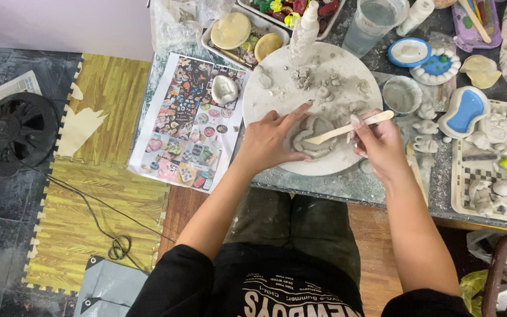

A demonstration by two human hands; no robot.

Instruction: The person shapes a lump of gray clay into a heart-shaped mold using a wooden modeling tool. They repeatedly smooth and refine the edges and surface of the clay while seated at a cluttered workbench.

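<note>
A grey clay piece [313,136] with a raised, wavy rim lies on a round white turntable board [277,100]. My left hand [272,140] rests against the clay's left side, fingers spread around it. My right hand [378,142] grips a flat wooden modelling tool [347,129], whose tip lies on the clay's middle. Small clay lumps [305,76] are scattered on the far half of the board.
A printed sheet of small pictures [190,123] lies left of the board with a white clay dish [225,89] on it. A white spray bottle [304,29], water cup [374,19], small bowl [401,95], blue-glazed dishes [468,110] and a tray of figures [500,176] stand around. A black fan [20,130] sits on the floor.
</note>
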